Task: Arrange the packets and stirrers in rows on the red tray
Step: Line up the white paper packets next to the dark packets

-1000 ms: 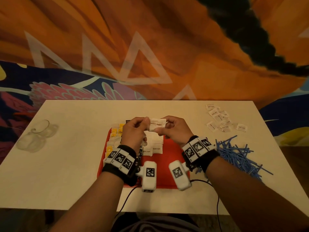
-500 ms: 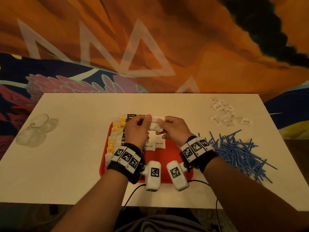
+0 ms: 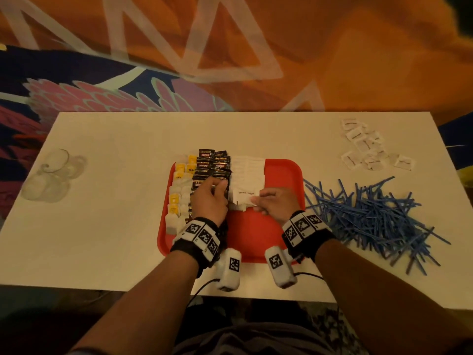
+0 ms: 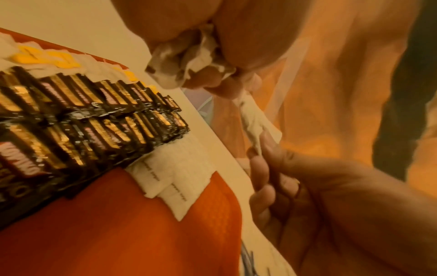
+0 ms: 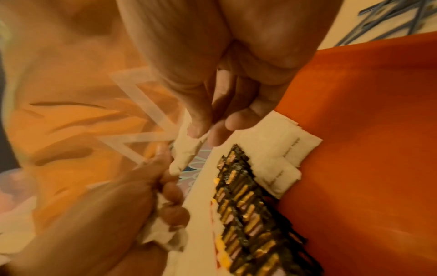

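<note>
- At far left on the white table (image 3: 107, 201) we see a cluster of clear glass pieces (image 3: 47, 175); their outline melts into the tabletop and we cannot tell how many there are.
- On the left side of the red tray (image 3: 256, 237), rows run away from us: white and yellow tea packets (image 3: 179, 190), then dark coffee sachets (image 3: 212, 165), then white sugar packets (image 3: 247, 170). Our wrist and band cover the near ends of the first two rows.
- Our left hand (image 3: 210, 201) hovers over the sachet rows, fingers curled round a bunch of white packets (image 4: 189, 61) crumpled in the palm; this bunch shows only in the wrist views.
- Between both hands we hold one white packet (image 3: 244, 197) printed "brown sugar", just above the near end of the sugar row. The left fingertips meet its left edge, though the contact itself is blurred.
- Our right hand (image 3: 276, 203) pinches the packet's right edge between thumb and fingers; the other fingers fold under the palm, out of sight.
- The right half of the tray shows bare red, its near rim partly hidden by the wrist cameras.
- Right of the tray, on the table, lies a tangled heap of blue stirrers (image 3: 371, 216), just beside the tray's edge.
- Beyond them at far right sits a loose scatter of white packets (image 3: 366, 147), their print too small to read.
</note>
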A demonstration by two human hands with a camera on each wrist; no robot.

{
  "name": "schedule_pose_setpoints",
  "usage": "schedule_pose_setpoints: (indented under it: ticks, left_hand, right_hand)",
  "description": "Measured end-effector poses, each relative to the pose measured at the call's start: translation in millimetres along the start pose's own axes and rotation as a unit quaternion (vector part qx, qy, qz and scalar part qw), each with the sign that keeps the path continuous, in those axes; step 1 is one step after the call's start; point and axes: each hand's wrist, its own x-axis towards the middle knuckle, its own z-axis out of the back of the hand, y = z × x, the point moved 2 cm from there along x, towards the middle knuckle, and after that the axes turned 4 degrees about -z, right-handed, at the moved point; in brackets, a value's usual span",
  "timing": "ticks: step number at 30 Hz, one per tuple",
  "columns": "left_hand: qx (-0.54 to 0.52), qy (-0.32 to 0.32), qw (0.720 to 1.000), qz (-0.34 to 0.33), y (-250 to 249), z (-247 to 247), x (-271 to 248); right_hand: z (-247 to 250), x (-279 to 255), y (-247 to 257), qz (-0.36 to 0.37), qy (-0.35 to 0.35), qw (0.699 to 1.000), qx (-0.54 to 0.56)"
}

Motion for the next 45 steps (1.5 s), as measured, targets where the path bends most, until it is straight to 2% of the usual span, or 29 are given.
schedule_pose_setpoints:
  ticks: [5, 9, 14, 19, 22, 24, 26, 28, 30, 34, 36, 41, 45]
  left_hand:
    - [-0.001, -0.002, 0.998, 0.064, 30, 14, -1]
    - [-0.018, 0.007, 0.995, 0.097, 49, 28, -3]
    - [-0.016, 0.015, 0.994, 0.104, 62, 40, -3]
    - [-0.010, 0.013, 0.996, 0.087, 63, 44, -2]
    - [-0.007, 0.017, 0.996, 0.084, 63, 45, -1]
    - [-0.012, 0.016, 0.996, 0.088, 62, 45, -2]
    - [-0.016, 0.017, 0.996, 0.092, 62, 46, -2]
    - [-0.017, 0.019, 0.995, 0.094, 61, 47, -1]
    - [-0.017, 0.018, 0.995, 0.094, 61, 49, -1]
    - [-0.006, 0.011, 0.996, 0.091, 59, 54, -2]
    - [-0.024, 0.023, 0.993, 0.113, 59, 53, -2]
    - [-0.173, 0.049, 0.961, 0.210, 50, 43, 1]
    - [-0.262, 0.088, 0.935, 0.223, 18, 28, 1]
  right_hand:
    - [10, 32, -46, -0.068, -0.020, 0.992, -0.100]
    - [6, 47, -66, -0.111, -0.035, 0.988, -0.102]
    - [-4, 61, -63, -0.116, -0.058, 0.983, -0.131]
    - [-6, 68, -62, -0.115, -0.093, 0.949, -0.279]
    - [-6, 66, -61, -0.115, -0.124, 0.949, -0.266]
    - [-6, 63, -59, -0.089, -0.149, 0.952, -0.254]
    - [-12, 62, -56, -0.026, -0.149, 0.948, -0.278]
    - [-22, 63, -54, 0.042, -0.118, 0.941, -0.315]
    - [-33, 64, -56, 0.079, -0.079, 0.933, -0.342]
    - [-37, 66, -58, 0.063, -0.059, 0.937, -0.338]
    - [-34, 65, -55, 0.063, -0.058, 0.941, -0.328]
    - [-21, 51, -35, 0.062, -0.077, 0.962, -0.255]
    - [-17, 30, -2, 0.102, -0.041, 0.975, -0.192]
